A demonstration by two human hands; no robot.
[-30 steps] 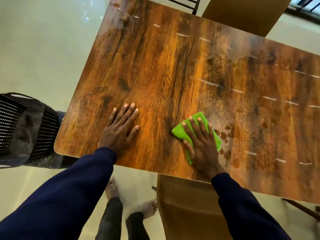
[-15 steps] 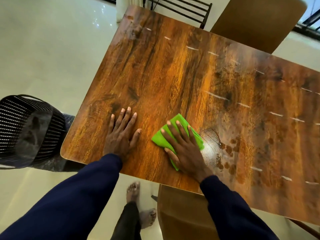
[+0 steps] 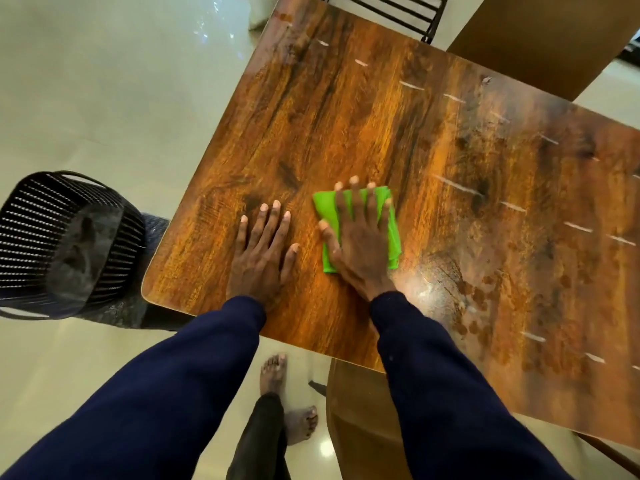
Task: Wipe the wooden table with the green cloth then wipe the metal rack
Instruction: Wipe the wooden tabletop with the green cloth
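Observation:
The wooden table (image 3: 346, 109) fills the middle and right of the head view. A folded green cloth (image 3: 329, 209) lies flat on it near the front edge. My right hand (image 3: 360, 244) presses down on the cloth with straight fingers spread over it. My left hand (image 3: 261, 251) rests flat on the bare wood just left of the cloth, fingers straight. A black metal rack (image 3: 388, 8) shows beyond the table's far edge at the top. A wet shiny patch (image 3: 436, 285) with dark spots lies right of my right wrist.
A black slatted basket (image 3: 59, 237) stands on the floor by the table's left corner. A brown chair (image 3: 360, 420) sits under the near edge by my bare feet (image 3: 273, 372). Another brown chair back (image 3: 540, 39) is at the far right. Pale tiled floor (image 3: 104, 81) spreads left.
My right hand has slid the cloth leftward and a little away from me, close to my left hand, leaving a wet patch uncovered. The left hand stays flat in place.

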